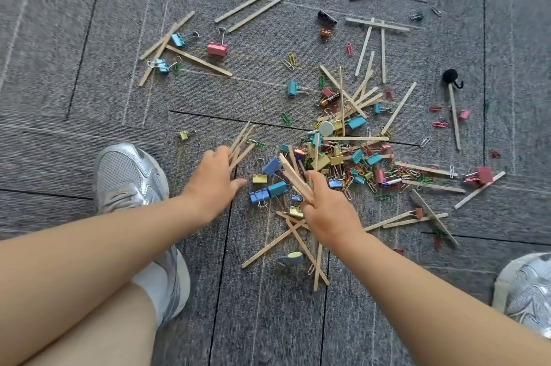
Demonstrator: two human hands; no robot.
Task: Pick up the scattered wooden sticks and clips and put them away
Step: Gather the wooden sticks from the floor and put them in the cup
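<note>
- Left hand: grip clamped on a bundle of wooden sticks, long axes slanting up and right, away from the person.
- Right hand: grip clamped on a second bundle, slanting up and left.
- Binder clips and loose sticks lie scattered on the carpet.
- Battery: print unreadable.

Head view, steeply down, close over carpet
</note>
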